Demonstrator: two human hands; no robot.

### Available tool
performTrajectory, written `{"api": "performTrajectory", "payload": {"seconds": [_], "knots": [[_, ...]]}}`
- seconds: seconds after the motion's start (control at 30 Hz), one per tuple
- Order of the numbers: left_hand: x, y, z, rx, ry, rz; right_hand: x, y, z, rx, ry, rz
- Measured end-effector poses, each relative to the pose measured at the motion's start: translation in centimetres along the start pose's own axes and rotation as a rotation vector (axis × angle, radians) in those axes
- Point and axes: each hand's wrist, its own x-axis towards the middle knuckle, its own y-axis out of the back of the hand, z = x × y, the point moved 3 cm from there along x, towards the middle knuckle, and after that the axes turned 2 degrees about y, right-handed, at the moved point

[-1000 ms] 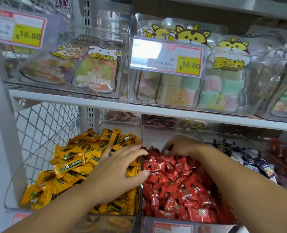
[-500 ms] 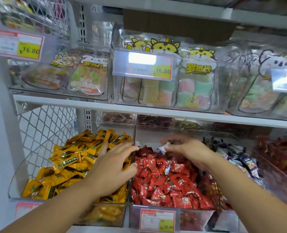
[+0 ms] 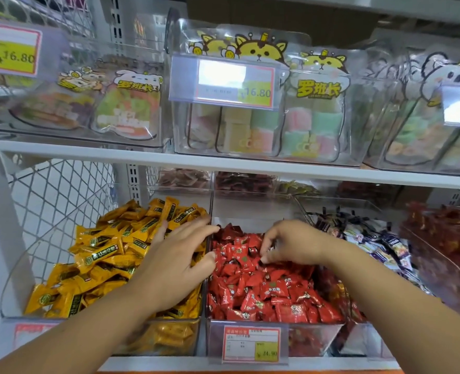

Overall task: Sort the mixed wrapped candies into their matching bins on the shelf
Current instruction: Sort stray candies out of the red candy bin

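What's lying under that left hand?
The left hand rests, fingers spread, on yellow wrapped candies at the right side of their clear bin. Whatever lies directly beneath the palm is covered.

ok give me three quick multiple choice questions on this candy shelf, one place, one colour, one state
1. Where is the right hand?
A. on the upper shelf
B. in the clear plastic bin of red wrapped candies
C. on the wire mesh

2. What colour are the wrapped candies under the left hand?
A. green
B. blue
C. yellow

3. How do the left hand's fingers lie?
A. straight and spread
B. clenched in a fist
C. pinching a price tag

Answers: 1 B, its fingertips dip among the red wrappers; 2 C, it rests on the yellow pile; 3 A, the fingers lie flat and apart.
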Motion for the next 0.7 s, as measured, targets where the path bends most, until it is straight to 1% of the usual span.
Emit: {"api": "performTrajectory", "payload": {"seconds": [0.07, 0.13, 0.23, 0.33, 0.37, 0.4, 0.47, 0.5, 0.53, 0.6, 0.67, 0.7], "knots": [[0.0, 0.0, 0.0, 0.007, 0.0, -0.004, -0.5, 0.7, 0.2, 0.137, 0.003, 0.092], [0.0, -0.1, -0.1, 0.002, -0.001, 0.002, -1.3, 1.6, 0.1, 0.224, 0.007, 0.148], [-0.1, -0.1, -0.1, -0.002, -0.002, -0.002, -2.4, 3.6, 1.4, 0.167, -0.049, 0.294], [0.0, -0.1, -0.1, -0.003, -0.007, 0.003, -3.5, 5.7, 4.8, 0.136, -0.19, 0.523], [0.0, -0.1, -0.2, -0.005, -0.008, 0.005, -4.0, 6.1, 6.2, 0.113, -0.245, 0.578], [0.1, -0.1, -0.2, -0.005, -0.01, 0.006, -4.4, 6.1, 7.3, 0.077, -0.3, 0.598], [0.1, -0.1, -0.2, -0.004, -0.015, 0.011, -4.9, 5.7, 8.6, -0.022, -0.36, 0.529], [0.2, -0.1, -0.1, -0.006, -0.016, 0.013, -4.9, 5.5, 8.4, -0.097, -0.334, 0.484], [0.2, -0.1, -0.1, -0.011, -0.016, 0.013, -4.9, 5.4, 7.6, -0.136, -0.271, 0.467], [0.2, -0.2, -0.1, -0.017, -0.013, 0.009, -4.7, 5.4, 4.5, -0.093, -0.125, 0.434], [0.1, -0.2, -0.1, -0.018, -0.014, 0.009, -4.1, 4.4, 1.2, -0.01, -0.03, 0.289], [0.1, -0.2, -0.1, -0.028, -0.013, 0.01, -3.6, 3.4, 0.1, -0.007, -0.026, 0.181]]}}
